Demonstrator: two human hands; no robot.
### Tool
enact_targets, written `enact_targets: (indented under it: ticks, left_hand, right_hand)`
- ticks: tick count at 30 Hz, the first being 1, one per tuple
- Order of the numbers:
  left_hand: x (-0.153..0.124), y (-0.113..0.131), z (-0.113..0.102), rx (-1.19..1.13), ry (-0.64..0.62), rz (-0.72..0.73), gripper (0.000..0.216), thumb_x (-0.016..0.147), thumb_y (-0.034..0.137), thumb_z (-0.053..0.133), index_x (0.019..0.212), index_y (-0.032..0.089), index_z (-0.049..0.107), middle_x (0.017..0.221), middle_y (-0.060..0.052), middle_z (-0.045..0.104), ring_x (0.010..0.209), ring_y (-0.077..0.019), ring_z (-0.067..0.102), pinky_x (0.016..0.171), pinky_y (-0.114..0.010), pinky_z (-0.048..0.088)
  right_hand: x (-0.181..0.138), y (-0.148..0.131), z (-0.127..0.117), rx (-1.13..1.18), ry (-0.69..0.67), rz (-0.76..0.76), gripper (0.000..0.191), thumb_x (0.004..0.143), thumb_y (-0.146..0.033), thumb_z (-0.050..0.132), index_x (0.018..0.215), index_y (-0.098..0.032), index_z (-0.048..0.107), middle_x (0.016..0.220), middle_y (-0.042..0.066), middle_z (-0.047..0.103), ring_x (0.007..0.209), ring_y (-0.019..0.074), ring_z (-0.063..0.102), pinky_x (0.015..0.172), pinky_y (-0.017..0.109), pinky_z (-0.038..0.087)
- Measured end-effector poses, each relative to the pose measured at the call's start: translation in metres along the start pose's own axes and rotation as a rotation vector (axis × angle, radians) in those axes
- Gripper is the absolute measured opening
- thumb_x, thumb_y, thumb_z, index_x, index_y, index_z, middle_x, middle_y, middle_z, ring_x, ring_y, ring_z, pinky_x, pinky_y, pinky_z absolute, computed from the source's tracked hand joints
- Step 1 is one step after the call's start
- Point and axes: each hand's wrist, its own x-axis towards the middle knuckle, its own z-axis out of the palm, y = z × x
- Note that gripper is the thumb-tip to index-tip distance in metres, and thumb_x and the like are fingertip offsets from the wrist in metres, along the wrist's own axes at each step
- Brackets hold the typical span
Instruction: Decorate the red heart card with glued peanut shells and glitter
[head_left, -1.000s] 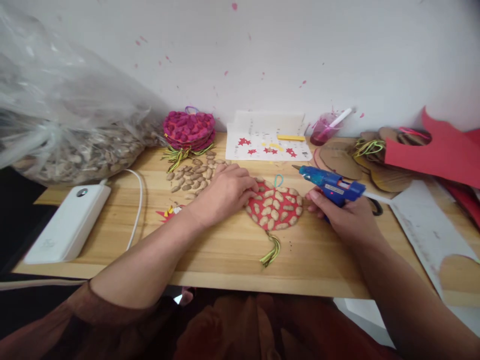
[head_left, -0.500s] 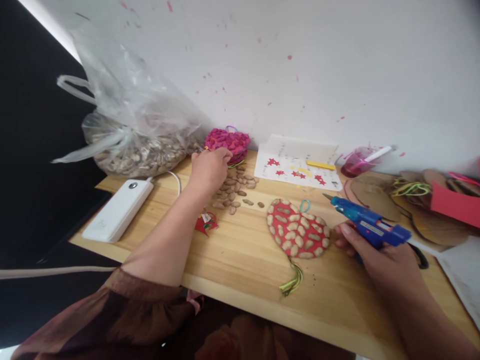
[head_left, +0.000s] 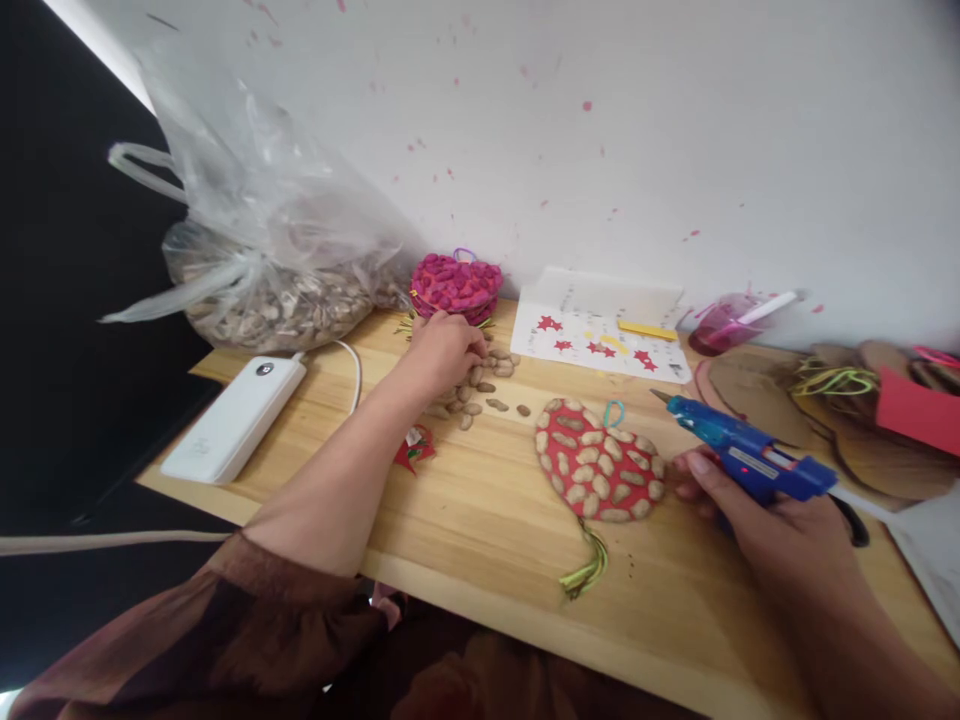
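My left hand (head_left: 444, 355) is over a pile of peanuts (head_left: 499, 362), its fingers curled downward and their tips hidden. Just behind that hand sits a stack of pink-magenta nut-covered pieces (head_left: 456, 285) with a purple loop. In my right hand (head_left: 772, 520) is a blue hot glue gun (head_left: 750, 448), its nozzle pointing left above the table. Left of the gun lies a red heart (head_left: 592, 465) with peanuts attached in rows, a teal loop on top and a green tassel below. A small red piece (head_left: 414, 448) lies by my left forearm.
A plastic bag of peanuts (head_left: 277, 305) stands back left, near a white power bank (head_left: 236, 420) with a cable. Along the wall are a paper sheet with red stars (head_left: 600, 330) and a pink cup (head_left: 724, 325). Cardboard shapes (head_left: 757, 385) and red paper (head_left: 919, 408) lie right.
My left hand has moved from beside the pink stack down and slightly right over the peanuts. My right hand still holds the glue gun in nearly the same place.
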Motion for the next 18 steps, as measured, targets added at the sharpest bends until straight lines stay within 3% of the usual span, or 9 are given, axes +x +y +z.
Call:
enact_targets:
  ticks: [8, 18]
  left_hand:
    - [-0.002, 0.002, 0.002, -0.032, 0.015, 0.019, 0.022, 0.085, 0.015, 0.062, 0.097, 0.023, 0.079, 0.108, -0.009, 0.075, 0.111, -0.031, 0.061, 0.095, -0.045, 0.04]
    - [0.001, 0.002, 0.015, 0.045, 0.03, 0.092, 0.011, 0.085, 0.02, 0.066, 0.087, 0.022, 0.076, 0.103, -0.009, 0.075, 0.108, -0.0318, 0.057, 0.091, -0.046, 0.036]
  right_hand:
    - [0.001, 0.005, -0.002, -0.054, 0.007, -0.012, 0.045, 0.074, -0.061, 0.072, 0.091, -0.02, 0.076, 0.076, 0.008, 0.078, 0.063, 0.0239, 0.07, 0.062, 0.037, 0.058]
    - [0.001, 0.006, -0.001, -0.03, 0.018, 0.008, 0.041, 0.076, -0.059, 0.074, 0.091, -0.021, 0.075, 0.08, 0.008, 0.078, 0.071, 0.0248, 0.071, 0.068, 0.038, 0.056]
